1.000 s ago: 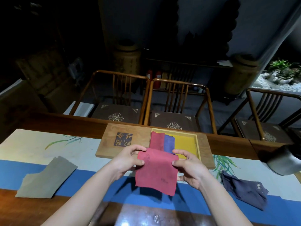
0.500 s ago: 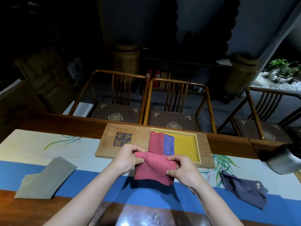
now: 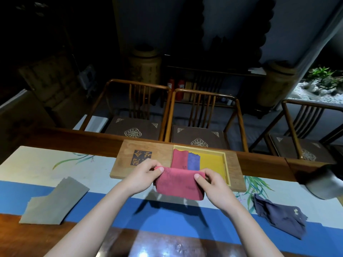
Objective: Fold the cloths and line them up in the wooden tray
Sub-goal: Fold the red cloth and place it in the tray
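Observation:
A red cloth (image 3: 179,184), folded in half, hangs just in front of the wooden tray (image 3: 235,173). My left hand (image 3: 143,175) pinches its upper left corner and my right hand (image 3: 211,182) pinches its upper right corner. Inside the tray's yellow recess lie a folded red cloth (image 3: 179,159) and a folded blue cloth (image 3: 194,161) side by side at the left end. A grey cloth (image 3: 53,203) lies flat on the table at the left. A dark navy cloth (image 3: 280,217) lies crumpled at the right.
The tray's left half is a wooden lid with carved characters (image 3: 142,157). A painted blue and cream runner (image 3: 167,217) covers the table. Wooden chairs (image 3: 202,115) stand behind the far edge. A dark rounded object (image 3: 323,182) juts in at the right edge.
The red cloth hung full length from both hands a second ago. Its lower half has been brought up, so it is now folded in half, and both hands have moved lower.

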